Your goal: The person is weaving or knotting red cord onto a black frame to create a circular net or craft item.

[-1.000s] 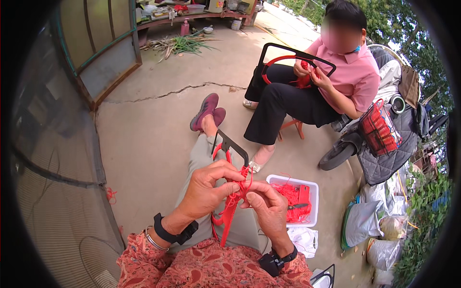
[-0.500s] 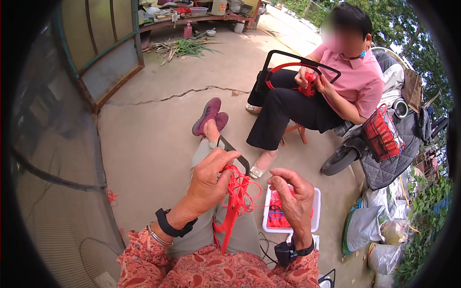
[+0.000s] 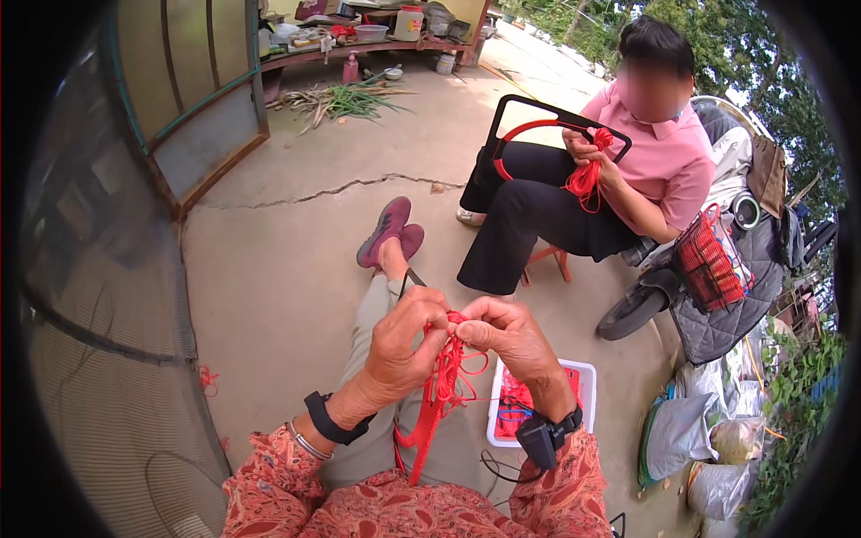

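Observation:
My left hand (image 3: 405, 345) is closed on a looped bundle of red cord (image 3: 451, 375) above my lap. My right hand (image 3: 507, 336) meets it at the top, thumb and fingers pinching the cord there. Below the bundle hangs a red woven band (image 3: 425, 441), its lower end over my grey trousers. Part of a thin black bar (image 3: 410, 276) shows just past my left hand; the rest is hidden. A loose strand runs from the bundle toward a white plastic tray (image 3: 590, 392) holding red material, partly covered by my right wrist.
Across from me a seated person (image 3: 659, 161) holds red cord on a black frame (image 3: 529, 100). A mesh screen (image 3: 117, 359) stands at my left. White sacks (image 3: 677, 430) and a wheeled cart with a quilted cover (image 3: 731, 314) are at the right. Cut green stalks (image 3: 350, 100) lie far off.
My right hand has moved left from above the tray to the cord and closed on it. The other person's cord bundle now hangs lower and longer.

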The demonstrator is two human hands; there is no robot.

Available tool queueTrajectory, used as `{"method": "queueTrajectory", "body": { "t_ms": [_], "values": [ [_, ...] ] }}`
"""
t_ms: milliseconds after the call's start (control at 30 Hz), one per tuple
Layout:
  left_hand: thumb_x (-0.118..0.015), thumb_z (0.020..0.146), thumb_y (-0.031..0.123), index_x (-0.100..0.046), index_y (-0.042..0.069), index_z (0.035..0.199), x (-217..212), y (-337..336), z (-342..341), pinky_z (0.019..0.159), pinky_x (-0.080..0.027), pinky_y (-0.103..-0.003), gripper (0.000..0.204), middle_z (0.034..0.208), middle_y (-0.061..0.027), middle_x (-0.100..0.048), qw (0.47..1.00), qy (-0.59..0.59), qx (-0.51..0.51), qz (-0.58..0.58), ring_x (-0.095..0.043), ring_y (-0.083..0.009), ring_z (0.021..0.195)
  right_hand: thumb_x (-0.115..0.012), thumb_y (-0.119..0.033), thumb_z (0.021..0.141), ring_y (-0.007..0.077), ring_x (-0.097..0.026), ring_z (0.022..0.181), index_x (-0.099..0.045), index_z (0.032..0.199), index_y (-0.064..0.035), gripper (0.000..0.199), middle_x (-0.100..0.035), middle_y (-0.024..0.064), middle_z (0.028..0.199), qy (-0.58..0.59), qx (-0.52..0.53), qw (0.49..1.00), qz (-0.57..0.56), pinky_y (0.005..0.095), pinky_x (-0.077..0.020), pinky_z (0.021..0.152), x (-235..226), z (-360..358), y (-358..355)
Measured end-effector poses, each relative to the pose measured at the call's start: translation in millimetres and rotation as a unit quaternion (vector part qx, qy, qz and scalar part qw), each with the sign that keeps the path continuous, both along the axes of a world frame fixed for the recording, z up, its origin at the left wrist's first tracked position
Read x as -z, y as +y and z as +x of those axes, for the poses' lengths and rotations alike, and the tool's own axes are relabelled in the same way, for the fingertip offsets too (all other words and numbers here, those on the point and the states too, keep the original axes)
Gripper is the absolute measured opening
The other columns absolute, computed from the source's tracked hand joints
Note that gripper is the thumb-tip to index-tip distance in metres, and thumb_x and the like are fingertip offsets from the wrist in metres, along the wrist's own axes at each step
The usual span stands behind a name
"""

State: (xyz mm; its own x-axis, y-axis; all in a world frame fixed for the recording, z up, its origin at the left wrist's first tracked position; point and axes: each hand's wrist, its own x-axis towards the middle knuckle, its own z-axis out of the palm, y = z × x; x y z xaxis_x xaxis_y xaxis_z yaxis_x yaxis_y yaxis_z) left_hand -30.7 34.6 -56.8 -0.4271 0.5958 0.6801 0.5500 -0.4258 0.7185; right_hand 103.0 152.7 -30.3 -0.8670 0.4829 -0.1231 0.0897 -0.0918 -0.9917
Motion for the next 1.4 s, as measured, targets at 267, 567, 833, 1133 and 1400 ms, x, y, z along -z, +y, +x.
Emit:
{"method": "queueTrajectory", "body": {
  "t_ms": [267,567,833,1133,1400],
  "values": [
    [-0.058,0.087,0.0,-0.044,0.004,0.088,22,-8,5,0.081,-0.046,-0.029,0.014,0.101,-0.0117,-0.057,0.996,-0.093,0.02,-0.002,-0.055,-0.0163,0.088,-0.051,-0.02,0.097,0.0168,-0.058,0.099,-0.053,0.109,-0.0058,0.018,-0.061,0.0073,0.108,0.296,0.127,0.929,-0.18,0.0352,-0.0477,0.088,-21,63,55],
    [-0.054,0.091,0.002,-0.041,0.003,0.091,29,-2,24,0.082,-0.046,-0.028,0.013,0.092,-0.0112,-0.059,0.946,-0.307,0.106,0.002,-0.054,-0.0127,0.086,-0.052,-0.004,0.089,0.0139,-0.051,0.079,-0.05,0.099,-0.0053,0.011,-0.053,0.0017,0.093,0.495,0.174,0.81,-0.262,0.028,-0.0434,0.061,-56,196,131],
    [-0.054,0.091,0.003,-0.042,0.004,0.09,31,1,33,0.068,-0.051,-0.025,0.012,0.086,-0.0073,-0.057,0.9,-0.401,0.17,-0.009,-0.058,-0.0098,0.075,-0.046,-0.021,0.099,0.0101,-0.045,0.061,-0.048,0.09,-0.0097,0.014,-0.047,-0.0003,0.072,0.362,0.353,0.859,-0.081,0.0256,-0.0428,0.048,-70,304,163],
    [-0.056,0.091,0.003,-0.043,0.006,0.091,36,2,35,0.062,-0.052,-0.024,0.013,0.08,-0.0032,-0.058,0.883,-0.432,0.179,-0.041,-0.059,-0.0079,0.067,-0.069,-0.017,0.085,0.0032,-0.038,0.052,-0.056,0.112,-0.0036,0.033,-0.045,-0.0056,0.066,0.015,0.215,0.976,-0.005,0.0184,-0.0285,0.045,5,127,36],
    [-0.055,0.092,0.004,-0.043,0.006,0.091,27,-1,34,0.054,-0.049,-0.022,0.012,0.074,-0.0033,-0.059,0.884,-0.424,0.161,-0.108,-0.06,-0.0087,0.062,-0.07,-0.016,0.084,0.0029,-0.05,0.068,-0.064,0.101,-0.0041,0.021,-0.059,-0.0041,0.076,-0.076,0.061,0.992,0.076,0.018,-0.0399,0.058,12,37,-15]
  ]
}}
